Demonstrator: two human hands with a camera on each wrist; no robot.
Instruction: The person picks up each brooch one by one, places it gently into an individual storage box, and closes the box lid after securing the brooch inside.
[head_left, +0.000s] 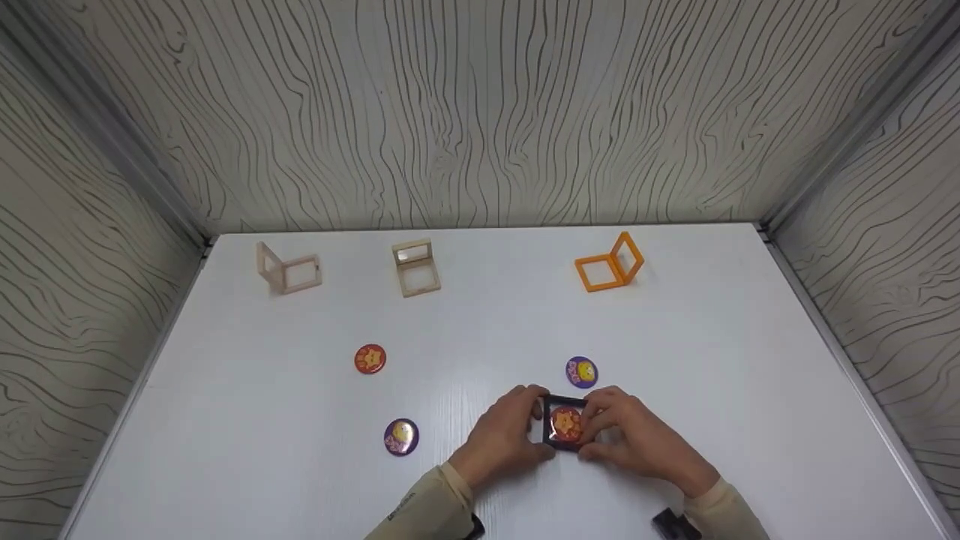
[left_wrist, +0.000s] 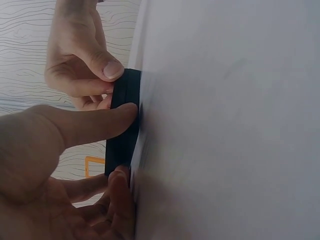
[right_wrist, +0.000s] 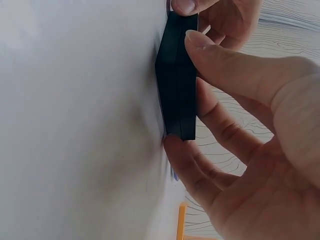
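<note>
- Left hand [head_left: 504, 435] and right hand [head_left: 637, 439]: gripping opposite sides of the black square frame [head_left: 564, 400] on the white table [head_left: 300, 420]; the right hand partly covers the red star badge [head_left: 565, 424] inside.
- Purple badge [head_left: 401, 437]: left, well apart.
- Second purple badge [head_left: 582, 372]: just beyond the frame.
- Second red star badge [head_left: 370, 359]: farther left.
- Pink frame [head_left: 304, 287], beige frame [head_left: 421, 291], orange frame [head_left: 618, 271]: near the back edge, hinged open.

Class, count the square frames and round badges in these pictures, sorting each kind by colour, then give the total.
Pale frames: 2
Orange frame: 1
Black frame: 1
Red badges: 2
Purple badges: 2
Total: 8
</note>
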